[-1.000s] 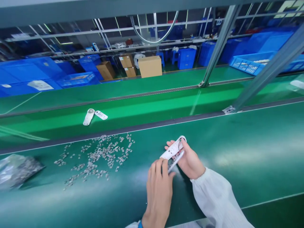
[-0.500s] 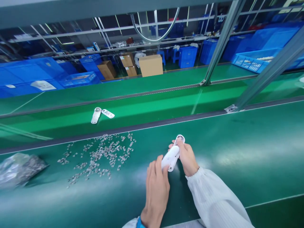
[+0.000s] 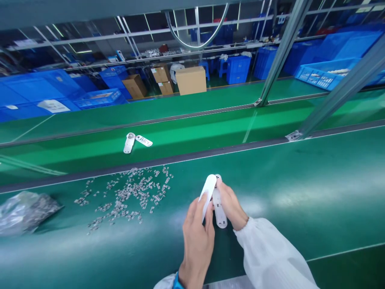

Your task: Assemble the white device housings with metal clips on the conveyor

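Note:
My left hand [image 3: 197, 230] grips a smooth white oblong cover [image 3: 208, 192] with rounded ends, tilted upright. Close beside it, my right hand [image 3: 231, 204] holds a white elongated plastic housing [image 3: 220, 212], its inner side with small slots facing me. The housing's upper end is partly hidden behind the fingers and the cover. On the green bench [image 3: 144, 261] to the left, many small metal pieces [image 3: 132, 194] lie scattered. Farther left rests a clear plastic bag [image 3: 27, 212] filled with more such pieces.
On the bright green belt beyond the bench lie another white housing [image 3: 128, 144] and a cover [image 3: 144, 141]. Metal posts [image 3: 282, 52] rise at the right. Blue crates [image 3: 327, 74] and cardboard boxes [image 3: 191, 81] stand farther back.
The cover, over the housing before, is now apart to its left and tilted up in my left hand. The housing has turned more upright. The pair on the belt has shifted right.

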Demonstrator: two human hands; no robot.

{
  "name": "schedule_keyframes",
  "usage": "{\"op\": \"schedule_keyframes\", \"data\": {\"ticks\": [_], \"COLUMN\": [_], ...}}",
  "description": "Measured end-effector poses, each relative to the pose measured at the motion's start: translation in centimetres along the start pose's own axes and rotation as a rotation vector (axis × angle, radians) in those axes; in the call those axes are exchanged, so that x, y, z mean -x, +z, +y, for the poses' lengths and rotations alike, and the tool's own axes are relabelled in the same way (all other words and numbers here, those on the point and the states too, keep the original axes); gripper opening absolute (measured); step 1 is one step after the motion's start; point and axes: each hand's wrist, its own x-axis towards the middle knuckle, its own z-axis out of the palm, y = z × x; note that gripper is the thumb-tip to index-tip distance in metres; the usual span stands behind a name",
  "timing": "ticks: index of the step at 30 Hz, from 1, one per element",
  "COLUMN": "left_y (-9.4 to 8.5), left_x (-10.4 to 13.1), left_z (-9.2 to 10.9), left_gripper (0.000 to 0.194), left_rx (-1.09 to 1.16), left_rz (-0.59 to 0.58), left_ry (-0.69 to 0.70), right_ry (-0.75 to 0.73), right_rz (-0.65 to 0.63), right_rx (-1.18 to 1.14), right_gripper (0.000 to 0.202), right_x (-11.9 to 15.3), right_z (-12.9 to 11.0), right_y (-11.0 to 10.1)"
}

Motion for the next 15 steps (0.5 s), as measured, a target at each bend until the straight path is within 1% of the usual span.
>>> {"op": "schedule_keyframes", "data": {"ticks": [2,3,5,7,9,11,13,15], "left_y": [-0.3,-0.5,-1.0,-1.7,-2.3,-2.6,-2.7,-2.6], "left_x": [-0.1,-0.1,-0.4,-0.8,-1.2,-1.4,-1.4,-1.2], "left_z": [0.0,0.1,0.4,0.8,1.1,1.3,1.3,1.2], "left_gripper": [0.031,0.032,0.032,0.034,0.04,0.045,0.046,0.046], "left_rx": [0.019,0.043,0.121,0.255,0.409,0.519,0.549,0.536], "left_rz": [-0.019,-0.031,-0.089,-0.194,-0.298,-0.352,-0.358,-0.331], "left_ry": [-0.029,-0.047,-0.102,-0.191,-0.274,-0.315,-0.323,-0.325], "right_ry": [0.056,0.048,-0.021,-0.077,-0.1,-0.111,-0.127,-0.148], "right_rz": [-0.094,-0.156,-0.279,-0.345,-0.35,-0.323,-0.291,-0.27], "right_rx": [-0.17,-0.241,-0.305,-0.286,-0.243,-0.231,-0.241,-0.243], "right_gripper": [0.052,0.048,0.042,0.042,0.044,0.046,0.048,0.049], "right_x": [0.4,0.6,1.0,1.3,1.3,1.3,1.2,1.1], "right_z": [0.2,0.2,0.1,-0.2,-0.5,-0.6,-0.7,-0.9], "right_y": [-0.4,-0.7,-1.4,-2.0,-2.3,-2.3,-2.1,-1.9]}}
